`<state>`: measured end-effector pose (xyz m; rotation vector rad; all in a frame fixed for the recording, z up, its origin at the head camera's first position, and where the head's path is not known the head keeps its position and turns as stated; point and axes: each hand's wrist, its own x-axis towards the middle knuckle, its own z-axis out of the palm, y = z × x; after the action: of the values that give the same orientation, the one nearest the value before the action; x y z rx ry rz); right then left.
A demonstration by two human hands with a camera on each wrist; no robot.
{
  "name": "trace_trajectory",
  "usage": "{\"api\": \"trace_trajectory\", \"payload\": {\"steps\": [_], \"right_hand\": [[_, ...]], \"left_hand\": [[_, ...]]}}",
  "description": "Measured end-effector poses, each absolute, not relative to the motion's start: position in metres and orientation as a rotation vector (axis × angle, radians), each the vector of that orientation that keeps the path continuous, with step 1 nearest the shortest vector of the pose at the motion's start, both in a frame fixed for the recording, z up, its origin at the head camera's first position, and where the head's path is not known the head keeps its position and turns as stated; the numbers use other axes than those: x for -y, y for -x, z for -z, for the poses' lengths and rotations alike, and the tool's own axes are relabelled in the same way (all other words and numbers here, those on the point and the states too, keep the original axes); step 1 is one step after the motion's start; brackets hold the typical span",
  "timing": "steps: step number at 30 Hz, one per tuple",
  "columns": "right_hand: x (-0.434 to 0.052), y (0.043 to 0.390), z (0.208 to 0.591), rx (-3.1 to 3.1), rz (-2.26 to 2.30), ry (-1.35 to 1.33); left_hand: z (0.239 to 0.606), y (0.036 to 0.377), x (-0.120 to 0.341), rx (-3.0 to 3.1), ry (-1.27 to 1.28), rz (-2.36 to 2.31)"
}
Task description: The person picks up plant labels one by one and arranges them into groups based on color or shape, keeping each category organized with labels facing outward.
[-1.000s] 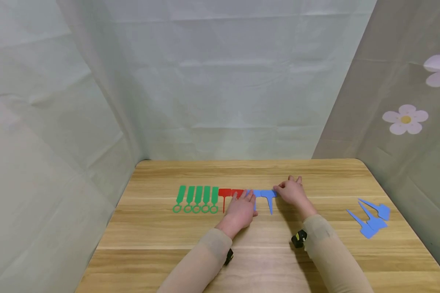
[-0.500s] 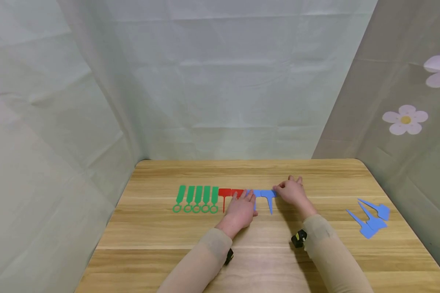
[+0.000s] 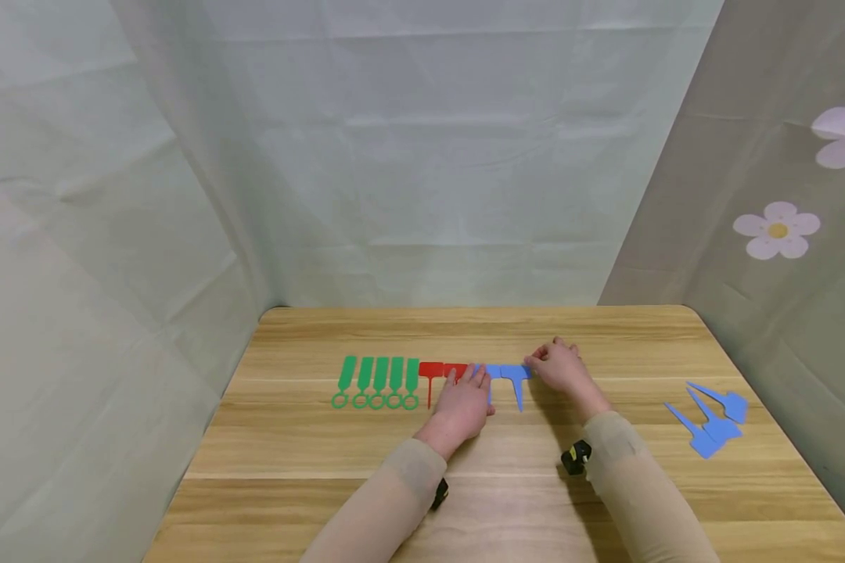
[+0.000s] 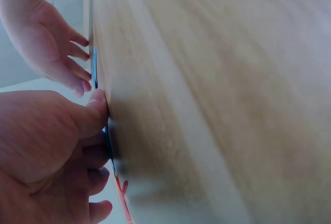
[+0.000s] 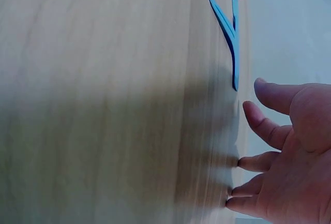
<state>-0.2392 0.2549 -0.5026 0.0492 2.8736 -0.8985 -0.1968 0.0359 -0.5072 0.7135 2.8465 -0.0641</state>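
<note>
My left hand rests with its fingers on the red T-shaped plant label and the blue label beside it, partly hiding both. To the right lies another blue T-shaped label, stem toward me. My right hand is at this label's right end, thumb and forefinger close to its edge. In the right wrist view, the blue label lies beyond the thumb, a small gap between, and the other fingertips touch the table. The left wrist view shows my left thumb at a blue label's edge.
Left of my left hand, another red label adjoins a row of several green ring-ended labels. Three more blue labels lie loosely overlapping near the table's right edge. Fabric walls enclose the wooden table.
</note>
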Motion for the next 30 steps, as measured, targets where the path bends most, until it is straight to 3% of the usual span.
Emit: {"api": "trace_trajectory", "payload": {"steps": [30], "right_hand": [[-0.2628, 0.2314, 0.4949, -2.885, 0.984, -0.031]], "left_hand": [[0.5128, 0.1956, -0.0382, -2.914, -0.749, 0.121]]}}
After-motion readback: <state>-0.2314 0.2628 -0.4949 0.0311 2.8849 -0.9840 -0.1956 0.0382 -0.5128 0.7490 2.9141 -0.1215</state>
